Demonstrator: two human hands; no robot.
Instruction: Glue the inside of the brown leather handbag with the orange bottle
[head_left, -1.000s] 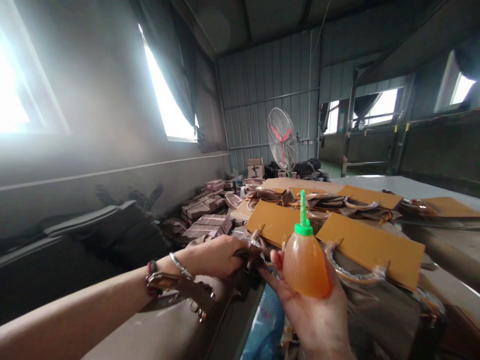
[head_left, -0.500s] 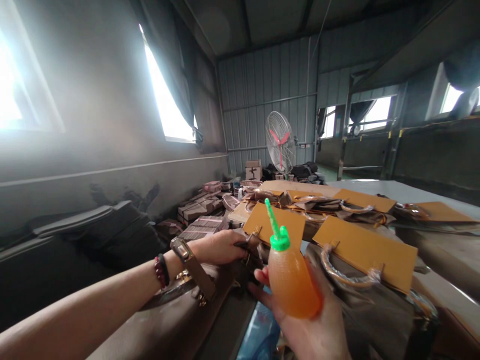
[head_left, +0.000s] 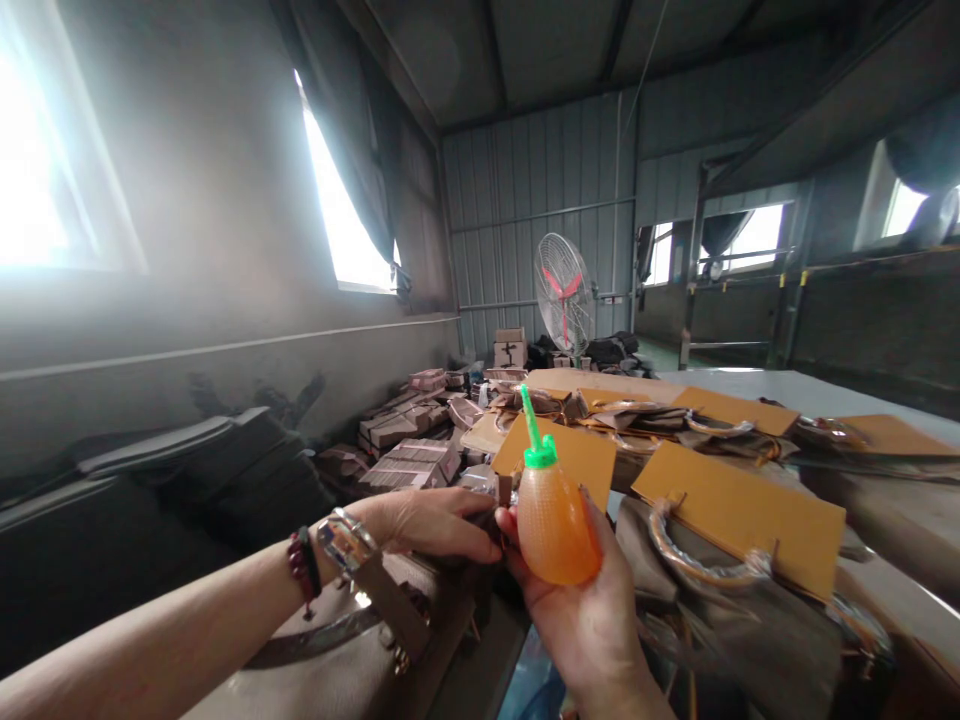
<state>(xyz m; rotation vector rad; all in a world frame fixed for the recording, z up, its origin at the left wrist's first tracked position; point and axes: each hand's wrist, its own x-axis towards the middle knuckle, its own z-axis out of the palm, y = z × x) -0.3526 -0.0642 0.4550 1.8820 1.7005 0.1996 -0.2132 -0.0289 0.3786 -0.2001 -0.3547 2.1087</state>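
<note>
My right hand grips an orange squeeze bottle with a green nozzle cap, held upright and tilted slightly left. My left hand rests with fingers curled on the top edge of a taupe leather bag that lies in front of me, beside the bottle. A brown strap with a metal buckle lies over that bag near my wrist, which wears a bracelet and dark beads. What the left fingers pinch is hidden.
More taupe bags with orange card panels and wrapped handles cover the table to the right. Stacked small boxes sit beyond my left hand. A standing fan and cartons stand by the far metal wall. Dark material lies at left.
My right hand has brought the bottle left and closer to my left hand, its nozzle tilting left. My left hand stays on the bag's edge; the view shifted slightly.
</note>
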